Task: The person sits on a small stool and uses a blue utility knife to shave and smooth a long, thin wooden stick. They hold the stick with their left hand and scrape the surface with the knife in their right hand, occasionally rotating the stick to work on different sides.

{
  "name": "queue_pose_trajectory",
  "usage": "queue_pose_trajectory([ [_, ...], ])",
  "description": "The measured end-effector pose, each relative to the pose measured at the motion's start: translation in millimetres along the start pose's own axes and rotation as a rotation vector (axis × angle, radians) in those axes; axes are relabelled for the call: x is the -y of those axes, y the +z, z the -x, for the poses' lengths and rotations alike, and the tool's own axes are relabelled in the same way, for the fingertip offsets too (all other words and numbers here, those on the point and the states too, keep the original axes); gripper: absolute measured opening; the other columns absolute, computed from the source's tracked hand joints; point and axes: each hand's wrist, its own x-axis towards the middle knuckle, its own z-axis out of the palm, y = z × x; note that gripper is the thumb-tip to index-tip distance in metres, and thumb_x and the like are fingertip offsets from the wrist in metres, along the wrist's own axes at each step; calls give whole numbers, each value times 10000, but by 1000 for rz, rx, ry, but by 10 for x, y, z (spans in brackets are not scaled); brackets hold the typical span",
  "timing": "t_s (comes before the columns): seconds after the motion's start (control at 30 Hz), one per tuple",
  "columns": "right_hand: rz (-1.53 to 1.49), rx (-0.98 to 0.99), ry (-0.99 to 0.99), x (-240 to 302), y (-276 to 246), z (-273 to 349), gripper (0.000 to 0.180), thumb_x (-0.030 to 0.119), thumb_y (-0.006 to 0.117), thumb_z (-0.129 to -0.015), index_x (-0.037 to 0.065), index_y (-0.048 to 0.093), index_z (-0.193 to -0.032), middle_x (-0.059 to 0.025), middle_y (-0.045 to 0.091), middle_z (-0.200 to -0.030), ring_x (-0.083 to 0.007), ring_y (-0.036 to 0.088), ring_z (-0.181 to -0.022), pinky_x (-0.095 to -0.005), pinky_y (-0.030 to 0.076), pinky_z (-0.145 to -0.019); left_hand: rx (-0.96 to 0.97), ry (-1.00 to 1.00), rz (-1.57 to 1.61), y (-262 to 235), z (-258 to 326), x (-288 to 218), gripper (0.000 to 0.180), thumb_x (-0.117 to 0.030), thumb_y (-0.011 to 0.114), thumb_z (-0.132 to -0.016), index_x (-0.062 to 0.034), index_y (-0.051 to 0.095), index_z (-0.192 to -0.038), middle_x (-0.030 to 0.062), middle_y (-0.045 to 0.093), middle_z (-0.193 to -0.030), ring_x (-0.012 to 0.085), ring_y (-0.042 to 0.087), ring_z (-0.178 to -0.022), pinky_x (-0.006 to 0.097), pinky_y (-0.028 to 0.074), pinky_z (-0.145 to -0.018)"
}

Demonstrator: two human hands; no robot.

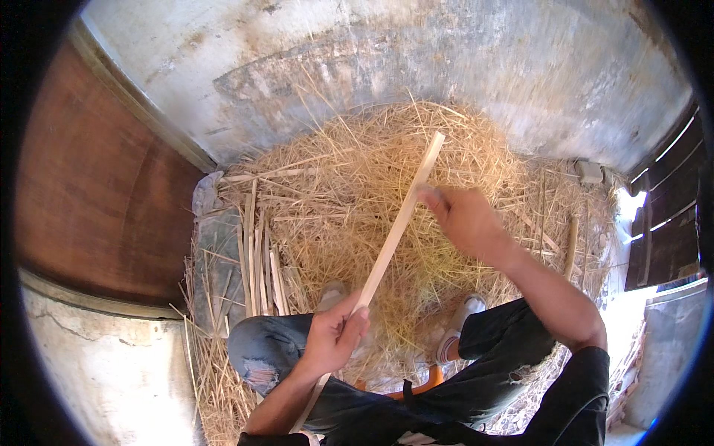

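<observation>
A long, pale bamboo strip [390,241] slants up and away from my lap, its far end over the straw-coloured shavings. My left hand [335,338] is closed round its lower part, near my left knee. Below that hand the strip runs on beside my left forearm. Higher up, my right hand [468,223] is curled, with its fingertips against or just beside the strip. Motion blurs this hand, and whatever its fingers may hold cannot be made out.
A heap of thin shavings [357,178] covers the floor before me, up to the stained wall [446,59]. Several split strips [256,260] lie at the left by a brown panel [104,178]. An orange seat [428,383] shows under me. Dark slats [669,201] stand at the right.
</observation>
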Motion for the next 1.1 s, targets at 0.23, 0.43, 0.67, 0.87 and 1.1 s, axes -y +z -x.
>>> queue_pose_trajectory([
  [0.23,-18,-40,4,72,56,-1,546,550,469,-1048,75,727,-974,-212,629,-652,-437,638,-617,-505,525,-592,12,8,-11,-9,11,-39,421,-95,531,-1068,-21,503,-1481,-28,529,-680,16,412,-514,201,343,-462],
  [0.43,24,-67,-95,78,114,36,505,467,497,-1063,24,700,-929,-232,610,-645,-447,626,-609,-504,497,-563,-19,28,-47,-10,-27,27,405,-98,528,-1069,-19,515,-1466,-25,543,-694,14,418,-530,199,348,-474],
  [0.67,11,-69,-18,-27,40,31,523,482,501,-1055,16,694,-916,-238,622,-671,-455,634,-641,-513,498,-588,-6,-13,-86,-22,36,-1,403,-63,587,-1025,-30,571,-1427,-7,583,-746,55,556,-648,229,461,-591],
  [0.87,-24,-43,-89,-13,204,109,562,535,499,-1044,21,704,-945,-235,609,-644,-442,636,-618,-496,497,-565,-22,115,-95,14,-20,67,396,-99,557,-1058,-23,540,-1446,-26,559,-714,12,441,-548,201,362,-484],
  [1.1,7,-6,-63,68,212,147,644,588,411,-1055,33,714,-930,-220,627,-654,-460,644,-645,-520,517,-598,-26,-34,-61,-6,-19,-28,410,-56,585,-1023,-43,575,-1433,-7,587,-772,60,575,-672,229,468,-600],
])
